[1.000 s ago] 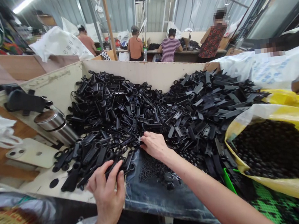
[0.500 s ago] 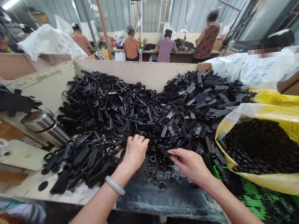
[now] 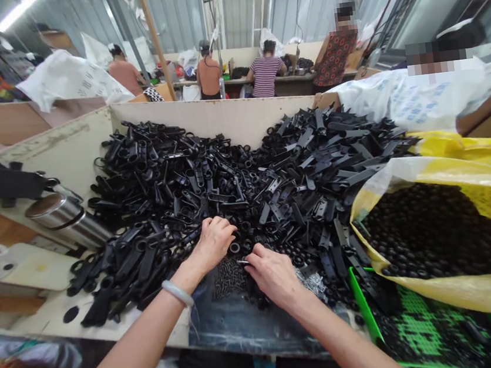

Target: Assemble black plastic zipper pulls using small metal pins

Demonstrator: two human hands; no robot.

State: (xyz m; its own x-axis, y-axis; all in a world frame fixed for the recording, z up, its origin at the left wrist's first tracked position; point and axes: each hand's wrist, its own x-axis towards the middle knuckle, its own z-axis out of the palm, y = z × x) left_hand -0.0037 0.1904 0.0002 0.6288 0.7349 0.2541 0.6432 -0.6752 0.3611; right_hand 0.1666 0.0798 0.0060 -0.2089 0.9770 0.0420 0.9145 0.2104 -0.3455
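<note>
A big heap of black plastic parts (image 3: 235, 173) fills a shallow wooden bin (image 3: 229, 118). My left hand (image 3: 212, 242), with a pale bangle on the wrist, is curled with its fingers closed on small black parts at the front of the heap. My right hand (image 3: 272, 274) sits just right of it, fingers pinched on a small silvery piece over a patch of tiny black and metal bits (image 3: 233, 274). The two hands almost touch.
A yellow bag (image 3: 450, 231) of small black rings lies at right, above a green crate (image 3: 404, 331). A steel flask (image 3: 66, 219) and a white phone (image 3: 24, 267) lie at left. A person in white leans at the bin's far right; several people work behind.
My left hand moved from the bin's front edge up into the heap. My right hand drew back from the pile to the small bits, closing in beside the left.
</note>
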